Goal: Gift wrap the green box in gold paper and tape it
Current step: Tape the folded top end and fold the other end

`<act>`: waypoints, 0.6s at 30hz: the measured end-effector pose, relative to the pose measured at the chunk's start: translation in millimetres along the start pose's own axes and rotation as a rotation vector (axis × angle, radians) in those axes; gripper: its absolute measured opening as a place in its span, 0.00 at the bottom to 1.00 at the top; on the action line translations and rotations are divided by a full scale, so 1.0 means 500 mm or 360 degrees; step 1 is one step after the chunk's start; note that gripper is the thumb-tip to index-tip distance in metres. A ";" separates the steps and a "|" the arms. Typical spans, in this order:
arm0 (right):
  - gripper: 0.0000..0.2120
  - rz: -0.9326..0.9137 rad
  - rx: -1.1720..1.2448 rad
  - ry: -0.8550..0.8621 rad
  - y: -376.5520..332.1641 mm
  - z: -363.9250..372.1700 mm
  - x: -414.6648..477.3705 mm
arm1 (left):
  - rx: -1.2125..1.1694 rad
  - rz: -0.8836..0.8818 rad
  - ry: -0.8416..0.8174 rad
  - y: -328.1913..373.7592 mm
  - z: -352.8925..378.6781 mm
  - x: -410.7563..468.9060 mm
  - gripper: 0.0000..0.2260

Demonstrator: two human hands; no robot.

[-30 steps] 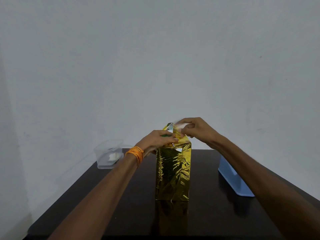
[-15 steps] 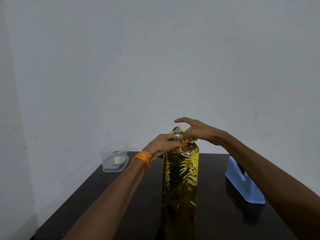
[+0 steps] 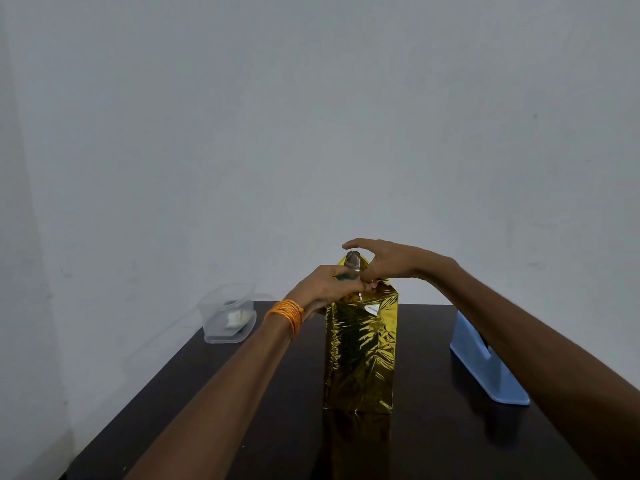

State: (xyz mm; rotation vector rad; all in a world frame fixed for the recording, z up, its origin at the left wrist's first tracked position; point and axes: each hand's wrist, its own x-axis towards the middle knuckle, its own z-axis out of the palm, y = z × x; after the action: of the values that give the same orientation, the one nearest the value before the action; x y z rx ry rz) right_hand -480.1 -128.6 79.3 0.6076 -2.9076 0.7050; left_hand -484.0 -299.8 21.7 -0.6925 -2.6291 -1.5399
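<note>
Left hand (image 3: 329, 282): fingers curled over the top of the green box (image 3: 343, 277), gripping it, green sliver showing just under them. Gold paper (image 3: 360, 351) covers the rest, which stands upright on the table (image 3: 270, 410) below both hands. Right hand (image 3: 388, 261): fingers straight, lower fingertips pressing the top fold. Paper flap (image 3: 353, 260) sticks up between the hands.

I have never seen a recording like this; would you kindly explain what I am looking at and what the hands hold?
There is no machine: a person works bare-handed, filmed by one camera worn on the head, looking forward and down. On the dark table stands a tall gold-wrapped box. The left hand grips the folded paper at its top; the right hand arches over it, touching the same fold. A clear container sits far left, a blue tape dispenser right.
</note>
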 end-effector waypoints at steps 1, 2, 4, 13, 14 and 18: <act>0.37 0.0014 -0.0088 0.0005 -0.001 -0.002 0.003 | 0.0016 -0.0002 0.0000 0.000 0.000 0.000 0.25; 0.38 0.0036 -0.0167 0.0019 -0.001 -0.004 0.004 | 0.0020 0.0001 0.0001 0.000 0.000 0.000 0.25; 0.37 0.0094 -0.0289 0.0055 0.001 -0.007 0.003 | 0.0017 0.0009 0.0014 0.001 0.000 -0.001 0.24; 0.24 0.0241 0.0051 0.0581 0.065 0.030 -0.034 | -0.0020 -0.0012 0.0039 0.001 0.001 0.000 0.19; 0.22 0.0259 0.0326 0.0555 0.062 0.036 -0.039 | -0.0015 -0.0011 0.0044 0.001 0.001 0.000 0.19; 0.21 0.0383 0.0850 0.0340 0.063 0.060 -0.045 | 0.0048 0.0020 0.0058 0.003 0.000 -0.001 0.19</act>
State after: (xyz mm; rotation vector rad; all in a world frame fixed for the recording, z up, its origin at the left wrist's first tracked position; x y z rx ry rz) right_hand -471.9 -108.5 35.2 0.1935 -2.6105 1.4980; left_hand -483.0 -299.4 22.8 -0.6715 -2.6110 -1.4921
